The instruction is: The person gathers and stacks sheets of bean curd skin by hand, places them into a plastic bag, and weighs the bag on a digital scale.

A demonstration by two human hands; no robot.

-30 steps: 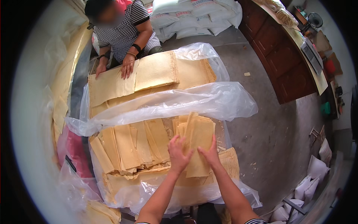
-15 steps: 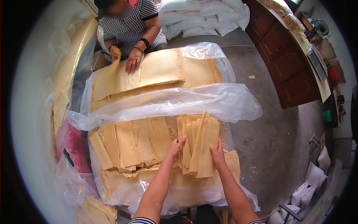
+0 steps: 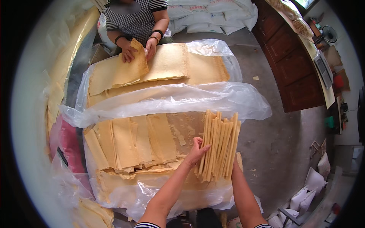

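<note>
Between my two hands, a bundle of folded tan strips (image 3: 218, 148) is held up at the near table's right end, with its folded edges showing. The strips look like bean curd sheets. My left hand (image 3: 197, 152) grips the bundle's left side, thumb on the front. At its lower right side, my right hand (image 3: 236, 167) supports it, with the fingers hidden behind the strips. More flat folded strips (image 3: 127, 142) lie overlapping in a row to the left. Larger sheets (image 3: 152, 178) are stacked under and in front of them.
Across a clear plastic sheet (image 3: 171, 98), a co-worker's hands (image 3: 138, 53) lift a tan sheet (image 3: 131, 70) from a wide stack (image 3: 167, 62). Broken flakes (image 3: 180, 135) lie beside my left hand. White sacks (image 3: 209, 17) are piled behind; a brown cabinet (image 3: 289, 64) stands right.
The strips have been gathered up off the table and turned edge-on, and moved a little right. The co-worker has raised and curled over a sheet.
</note>
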